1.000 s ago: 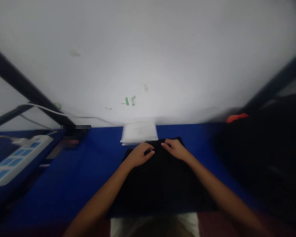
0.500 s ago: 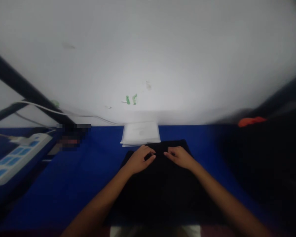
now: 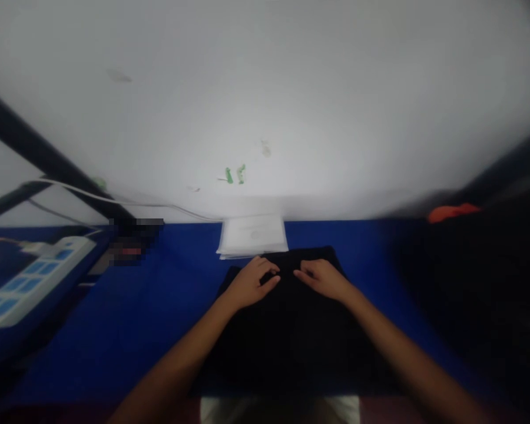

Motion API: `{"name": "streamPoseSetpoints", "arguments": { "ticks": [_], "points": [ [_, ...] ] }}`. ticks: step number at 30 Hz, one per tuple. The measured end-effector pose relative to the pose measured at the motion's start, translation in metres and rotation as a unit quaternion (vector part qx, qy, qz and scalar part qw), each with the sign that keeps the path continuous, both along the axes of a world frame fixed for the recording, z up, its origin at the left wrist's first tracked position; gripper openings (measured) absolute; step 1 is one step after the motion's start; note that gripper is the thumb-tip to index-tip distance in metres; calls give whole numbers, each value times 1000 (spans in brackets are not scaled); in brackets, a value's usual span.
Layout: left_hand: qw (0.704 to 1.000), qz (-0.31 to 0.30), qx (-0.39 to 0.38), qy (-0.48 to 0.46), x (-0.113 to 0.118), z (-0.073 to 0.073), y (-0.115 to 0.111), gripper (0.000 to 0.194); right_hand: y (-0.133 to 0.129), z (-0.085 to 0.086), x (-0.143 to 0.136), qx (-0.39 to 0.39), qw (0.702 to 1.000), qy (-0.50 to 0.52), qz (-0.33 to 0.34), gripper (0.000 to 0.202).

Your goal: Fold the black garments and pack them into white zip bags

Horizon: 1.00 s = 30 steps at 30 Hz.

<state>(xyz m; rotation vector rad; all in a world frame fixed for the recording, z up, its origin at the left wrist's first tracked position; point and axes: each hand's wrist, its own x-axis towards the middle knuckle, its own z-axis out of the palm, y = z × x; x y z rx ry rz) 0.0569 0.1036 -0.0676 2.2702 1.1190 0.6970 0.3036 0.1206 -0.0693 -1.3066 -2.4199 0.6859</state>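
Note:
A black cloth [image 3: 291, 341] lies spread on the blue surface in front of me, its far edge near a white stack. My left hand [image 3: 254, 282] rests on its upper left part, thumb and fingers apart, with nothing visible between them. On the upper right part lies my right hand [image 3: 321, 279], curved, its thumb apart from the fingers and nothing seen in it. A short gap of black cloth separates the two hands. The flat white stack [image 3: 253, 235] sits just beyond my left hand, against the wall.
A white power strip with blue sockets [image 3: 35, 282] is at the left, with a plug in it. A white cable [image 3: 154, 205] runs along the wall. Dark frame bars [image 3: 48, 156] stand at left. A large dark mass [image 3: 481, 294] with an orange item [image 3: 453, 212] fills the right.
The view has shifted very slightly. Both hands keep the same place and pose on the black cloth.

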Motion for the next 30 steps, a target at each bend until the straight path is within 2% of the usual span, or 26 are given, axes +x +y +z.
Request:
{"name": "streamPoseSetpoints", "arguments": {
  "ticks": [15,19,22,24,26,28,30],
  "points": [
    [1000,-4,15,13,0,-2,-1,19,-2,-1,0,12,1000,-4,-1,34],
    [998,-5,47,28,1,0,-4,22,-4,2,0,59,998,19,-20,24],
    [996,-8,71,45,2,2,-7,27,-6,6,1,105,994,34,-9,18],
    [995,-9,83,58,2,3,-7,30,-6,7,2,119,992,32,14,26],
    [993,-11,90,71,1,3,-8,33,-5,4,3,116,992,13,36,44],
    [992,-14,86,87,1,1,-7,35,-5,0,4,96,994,-16,56,63],
    [992,-16,72,102,-1,-2,-6,36,-4,-5,5,67,995,-39,69,74]
  ]
}}
